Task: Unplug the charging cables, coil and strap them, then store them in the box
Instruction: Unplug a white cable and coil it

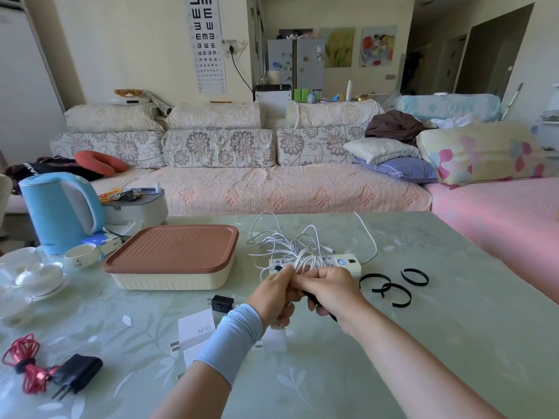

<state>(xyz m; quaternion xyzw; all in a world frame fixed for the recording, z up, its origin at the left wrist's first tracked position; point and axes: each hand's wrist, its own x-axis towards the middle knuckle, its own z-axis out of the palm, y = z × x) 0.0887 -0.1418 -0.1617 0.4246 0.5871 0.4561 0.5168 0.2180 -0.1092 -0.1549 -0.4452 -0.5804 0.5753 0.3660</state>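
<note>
Above the table's middle, my left hand (pixel 276 293) grips a bundle of white cable (pixel 292 246) whose loose loops spread over the white power strip (pixel 344 263) behind. My right hand (pixel 331 293) pinches a black strap against that bundle; the strap's end sticks out below the hand. More black straps (pixel 393 287) lie curled to the right. The cream box with a brown lid (pixel 172 258) stands shut at the left. A white charger (pixel 196 331), a small black plug (pixel 220 304) and a strapped red cable with a black charger (pixel 30 367) lie nearer me.
A blue kettle (pixel 60 210), a grey container (pixel 136 207), a cup (pixel 81 255) and glass dishes (pixel 33 276) crowd the table's left side. A sofa with cushions (pixel 242 164) runs behind the table. The table's right edge (pixel 499 279) borders a pink cover.
</note>
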